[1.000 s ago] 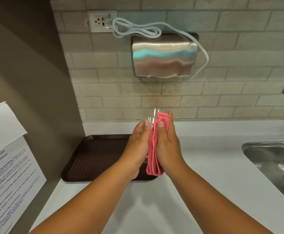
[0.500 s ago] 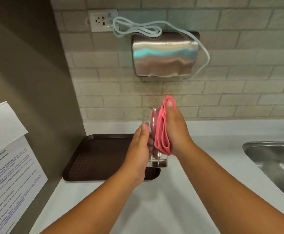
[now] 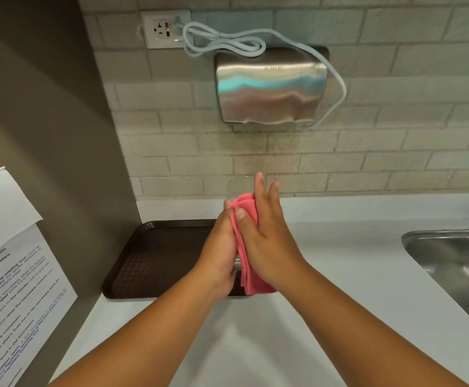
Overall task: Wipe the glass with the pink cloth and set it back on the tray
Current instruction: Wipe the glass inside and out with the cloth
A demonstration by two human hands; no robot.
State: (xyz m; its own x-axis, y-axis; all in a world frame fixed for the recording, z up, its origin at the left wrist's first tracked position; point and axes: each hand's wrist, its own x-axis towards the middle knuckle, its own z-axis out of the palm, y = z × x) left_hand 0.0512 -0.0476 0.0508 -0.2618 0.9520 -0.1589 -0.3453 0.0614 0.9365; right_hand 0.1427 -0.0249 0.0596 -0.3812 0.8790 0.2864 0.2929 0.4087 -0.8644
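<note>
A clear glass [image 3: 241, 184] is held upright in the air above the right end of the dark brown tray [image 3: 155, 258]. Only its rim shows above my fingers. My left hand [image 3: 220, 250] grips the glass from the left. My right hand [image 3: 266, 236] presses the folded pink cloth [image 3: 245, 261] flat against the glass's right side, fingers stretched up past the rim. The cloth hangs down between both palms and hides most of the glass.
The tray lies on a white counter [image 3: 339, 303] against the left wall. A steel sink [image 3: 456, 263] sits at the right. A metal hand dryer [image 3: 271, 88] and a socket [image 3: 166, 29] hang on the tiled wall. Printed paper notices [image 3: 12, 289] are at the left.
My right hand slid the pink cloth up the glass, then back down, so the cloth now covers the lower part and the base is hidden again. The left hand kept its grip.
</note>
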